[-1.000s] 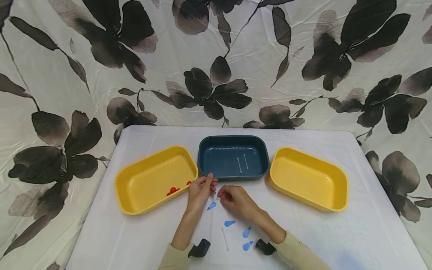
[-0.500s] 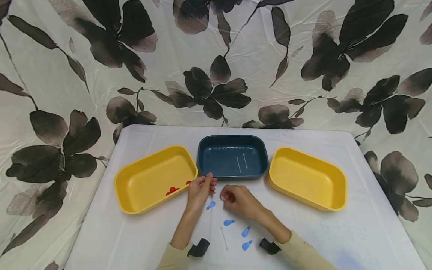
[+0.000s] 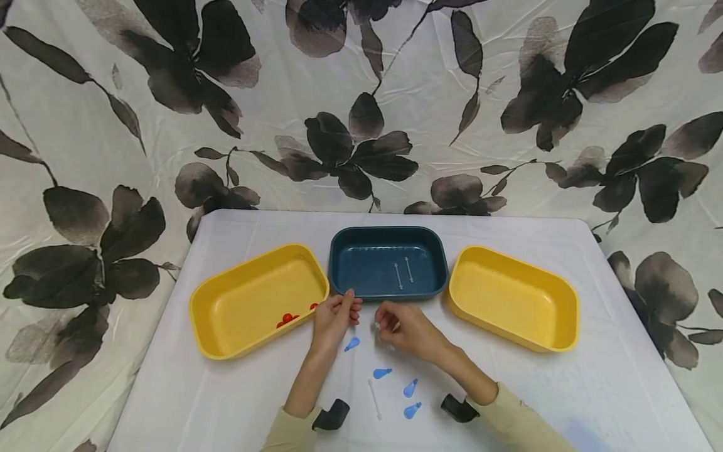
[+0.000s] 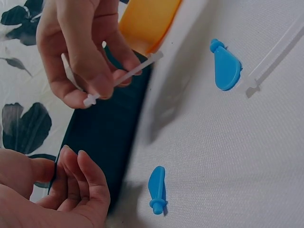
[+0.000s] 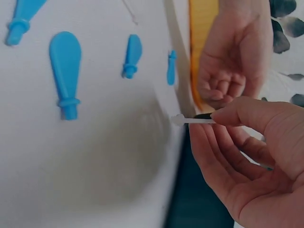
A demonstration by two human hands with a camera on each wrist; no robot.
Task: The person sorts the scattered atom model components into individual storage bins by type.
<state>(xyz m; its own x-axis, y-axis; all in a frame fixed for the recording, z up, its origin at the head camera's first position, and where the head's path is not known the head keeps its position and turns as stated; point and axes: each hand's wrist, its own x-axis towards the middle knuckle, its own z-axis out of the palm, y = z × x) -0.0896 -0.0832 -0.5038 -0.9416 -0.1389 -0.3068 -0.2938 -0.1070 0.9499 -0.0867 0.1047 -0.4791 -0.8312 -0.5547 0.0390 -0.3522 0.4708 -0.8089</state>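
Note:
My right hand [image 3: 409, 329] pinches a thin white plastic stick [image 4: 126, 76] with a small knob at its end, just in front of the dark blue tray [image 3: 390, 296]. In the right wrist view, thumb and fingers grip the white stick [image 5: 202, 120] near one end. My left hand [image 3: 332, 323] rests beside the tray's front left corner, fingers loosely curled, with nothing seen in it. Several blue paddle-shaped pieces [image 3: 381, 373] with collared stubs lie on the white table [image 3: 508, 402], and another white stick [image 3: 375, 399] lies among them.
Two white sticks [image 3: 398, 275] lie inside the dark blue tray. A yellow tray [image 3: 226, 356] at the left holds several small red pieces [image 3: 287, 318]. Another yellow tray [image 3: 570, 314] stands at the right. A floral cloth [image 3: 350, 150] hangs behind the table.
My right hand has moved a little to the right, away from my left hand, still pinching the white stick. The left hand stays by the tray corner.

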